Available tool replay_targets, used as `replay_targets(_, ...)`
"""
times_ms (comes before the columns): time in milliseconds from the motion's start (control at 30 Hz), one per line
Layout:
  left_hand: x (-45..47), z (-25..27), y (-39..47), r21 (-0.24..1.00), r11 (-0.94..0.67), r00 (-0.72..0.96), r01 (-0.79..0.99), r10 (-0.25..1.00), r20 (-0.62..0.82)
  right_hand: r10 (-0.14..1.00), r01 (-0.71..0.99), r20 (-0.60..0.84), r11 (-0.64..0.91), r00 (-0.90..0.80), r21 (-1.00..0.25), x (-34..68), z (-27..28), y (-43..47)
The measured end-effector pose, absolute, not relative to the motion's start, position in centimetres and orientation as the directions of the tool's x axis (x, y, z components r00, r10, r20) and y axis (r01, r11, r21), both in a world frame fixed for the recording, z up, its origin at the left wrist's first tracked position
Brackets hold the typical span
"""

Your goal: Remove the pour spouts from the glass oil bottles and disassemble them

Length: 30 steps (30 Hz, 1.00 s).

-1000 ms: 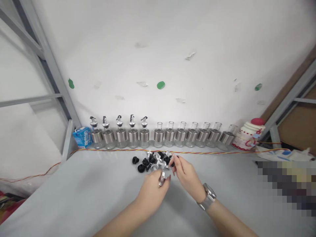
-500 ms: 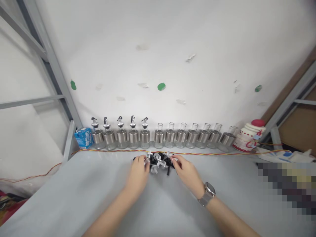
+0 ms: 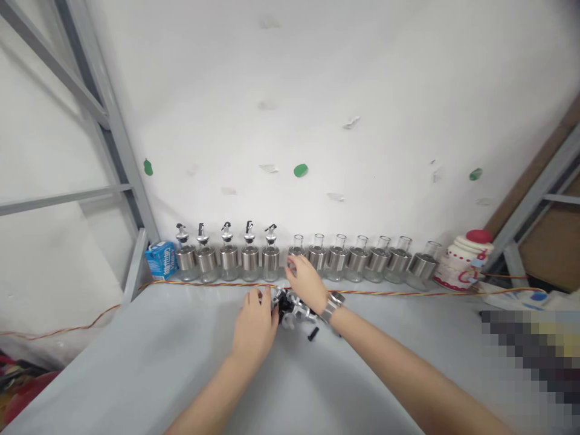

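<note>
My left hand [image 3: 254, 320] rests on the grey table with curled fingers, at the left side of a pile of black-and-silver pourer stoppers [image 3: 290, 317]; what lies within its fingers is hidden. Beyond the pile, my right hand [image 3: 309, 283] reaches to the first stopperless glass bottle [image 3: 298, 241], thumb and fingers apart in front of its metal sleeve. Whether they touch the bottle I cannot tell. A loose black piece [image 3: 313, 333] lies just in front of the pile.
Bottles with pourers fitted [image 3: 228, 257] stand in a row on the left. Several open-necked bottles [image 3: 359, 258] continue the row rightward. A blue carton [image 3: 162, 261] and a white-and-red jar [image 3: 464, 260] flank them. A twisted cable [image 3: 385, 292] runs in front.
My right hand has left the pile and moved forward and left to the bottle. My left hand stays beside the pile. A black piece now lies apart from the pile. The view has shifted slightly.
</note>
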<state>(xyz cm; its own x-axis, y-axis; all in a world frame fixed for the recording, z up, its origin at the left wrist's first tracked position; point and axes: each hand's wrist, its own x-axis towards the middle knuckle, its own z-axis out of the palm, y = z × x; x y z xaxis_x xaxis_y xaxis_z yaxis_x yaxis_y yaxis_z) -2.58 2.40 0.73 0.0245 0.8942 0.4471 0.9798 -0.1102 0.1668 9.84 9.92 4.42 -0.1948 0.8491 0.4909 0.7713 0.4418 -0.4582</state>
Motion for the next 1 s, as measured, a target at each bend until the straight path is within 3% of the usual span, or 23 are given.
replay_targets(200,-2.4,1.0,2.2,0.107,-0.123,0.053,0.987,0.861,0.506,0.881,0.803,0.460,0.351,-0.110,-0.481,5.0,4.2,14.7)
replay_targets(433,-2.2,0.6,2.1,0.181,-0.146,0.025,0.973,0.839,0.544,0.889,0.775,0.453,0.336,-0.073,-0.535,4.1,2.7,15.8)
replay_targets(733,-2.1,1.1,2.3,0.346,-0.160,-0.115,0.924,0.748,0.653,0.778,0.659,0.619,0.524,-0.111,-0.540,6.4,4.7,10.4)
replay_targets(867,-2.3,1.3,2.4,0.375,-0.314,-0.094,0.872,0.645,0.758,0.768,0.362,0.641,0.602,-0.017,-0.712,8.0,6.4,5.6)
replay_targets(1000,-2.5,1.3,1.8,0.377,-0.410,-0.031,0.831,0.643,0.766,0.862,0.105,0.475,0.496,-0.175,-0.862,10.5,6.7,1.9)
